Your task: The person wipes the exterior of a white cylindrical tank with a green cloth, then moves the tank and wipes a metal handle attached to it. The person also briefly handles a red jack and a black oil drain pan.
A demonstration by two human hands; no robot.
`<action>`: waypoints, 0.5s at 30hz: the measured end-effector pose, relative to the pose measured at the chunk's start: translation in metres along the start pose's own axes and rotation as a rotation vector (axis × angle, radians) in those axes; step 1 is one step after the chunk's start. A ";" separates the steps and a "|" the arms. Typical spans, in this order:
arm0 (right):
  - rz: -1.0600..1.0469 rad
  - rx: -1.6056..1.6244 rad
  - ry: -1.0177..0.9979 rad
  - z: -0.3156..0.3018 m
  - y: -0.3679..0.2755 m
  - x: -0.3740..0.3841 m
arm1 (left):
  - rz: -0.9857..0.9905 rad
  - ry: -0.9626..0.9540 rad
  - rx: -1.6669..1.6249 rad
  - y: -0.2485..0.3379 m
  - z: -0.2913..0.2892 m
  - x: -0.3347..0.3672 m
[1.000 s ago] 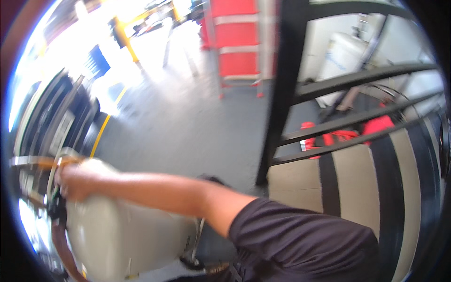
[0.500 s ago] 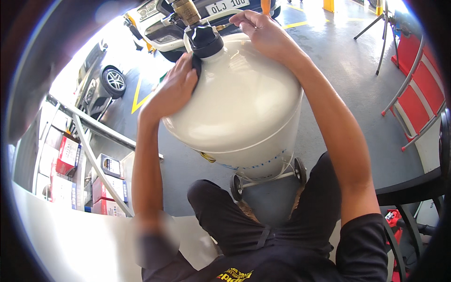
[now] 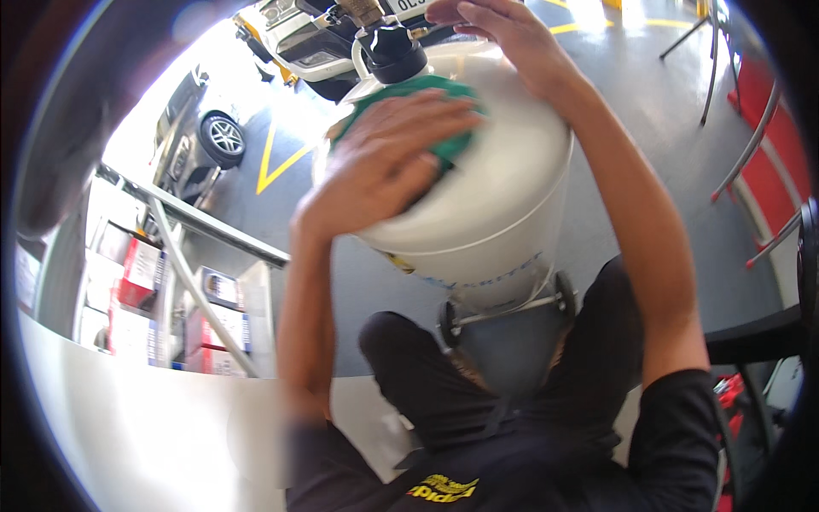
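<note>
A large white wheeled tank (image 3: pixel 499 183) stands upright between my knees, its domed top facing me. A black ribbed cap (image 3: pixel 394 55) with a brass fitting (image 3: pixel 363 10) above it sits at the far side of the dome. My left hand (image 3: pixel 388 158) presses a green cloth (image 3: pixel 358 111) against the dome just below the cap, slightly smeared by motion. Beyond the dome's far right edge, my right hand (image 3: pixel 512 38) has its fingers stretched out, with no held thing visible. Its forearm runs along the tank's right side.
A white car (image 3: pixel 311 47) is close behind the tank; a dark car (image 3: pixel 200 141) stands left. A metal-framed shelf (image 3: pixel 196 226) with several boxes is at the left. Red panels with a metal frame (image 3: pixel 772 136) and a black curved seat (image 3: pixel 751 337) lie right.
My left hand has swept right across the dome with the cloth, which now shows plainly. The right hand remains by the far edge. The whole view has shifted slightly.
</note>
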State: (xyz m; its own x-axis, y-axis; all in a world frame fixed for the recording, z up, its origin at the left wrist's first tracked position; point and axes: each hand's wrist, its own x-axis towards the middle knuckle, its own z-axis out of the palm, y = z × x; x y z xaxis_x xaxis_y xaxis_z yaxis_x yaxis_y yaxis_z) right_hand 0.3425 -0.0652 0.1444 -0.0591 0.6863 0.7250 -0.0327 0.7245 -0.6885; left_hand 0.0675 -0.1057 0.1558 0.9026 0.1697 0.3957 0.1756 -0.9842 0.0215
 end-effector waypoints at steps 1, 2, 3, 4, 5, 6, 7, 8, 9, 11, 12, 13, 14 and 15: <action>0.009 0.006 -0.004 -0.005 -0.003 -0.004 | 0.039 -0.082 -0.009 0.026 0.012 0.017; 0.017 0.010 -0.027 -0.008 -0.003 -0.006 | 0.126 -0.184 0.051 0.051 0.017 0.031; -0.018 0.083 -0.072 -0.005 -0.005 -0.005 | 0.159 -0.189 0.045 0.057 0.024 0.040; -0.050 0.203 -0.062 -0.001 -0.004 -0.011 | 0.196 -0.192 0.038 0.057 0.029 0.047; -0.087 0.319 -0.057 0.005 -0.010 -0.017 | 0.121 -0.128 -0.041 0.053 0.030 0.049; -0.137 0.435 -0.051 0.011 -0.023 -0.023 | 0.052 -0.065 -0.108 0.045 0.026 0.051; -0.184 0.215 -0.111 0.011 -0.040 -0.035 | -0.014 -0.002 -0.177 0.037 0.022 0.050; -0.226 -0.004 -0.163 0.014 -0.057 -0.053 | -0.163 0.036 -0.092 0.030 0.019 0.040; -0.280 -0.150 -0.136 0.032 -0.065 -0.074 | -0.319 0.069 -0.003 0.025 0.016 0.024; -0.377 -0.560 -0.122 0.068 -0.073 -0.105 | -0.336 -0.093 0.201 0.024 0.016 0.006; -0.433 -0.765 -0.135 0.093 -0.073 -0.111 | -0.246 0.062 0.121 0.032 0.018 -0.016; -0.399 -0.832 -0.092 0.108 -0.073 -0.117 | -0.205 0.156 0.001 0.040 0.022 -0.017; -0.358 -0.913 -0.055 0.117 -0.068 -0.123 | -0.148 0.249 -0.131 0.044 0.034 -0.017; -0.331 -0.965 -0.015 0.123 -0.067 -0.123 | -0.188 0.243 -0.241 0.060 0.022 -0.007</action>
State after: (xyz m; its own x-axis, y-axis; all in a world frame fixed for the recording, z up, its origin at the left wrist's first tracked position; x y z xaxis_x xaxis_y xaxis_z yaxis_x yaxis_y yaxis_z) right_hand 0.2290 -0.2064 0.0986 -0.2055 0.4458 0.8712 0.7682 0.6250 -0.1386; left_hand 0.0809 -0.1650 0.1341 0.7389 0.3602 0.5694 0.2057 -0.9254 0.3184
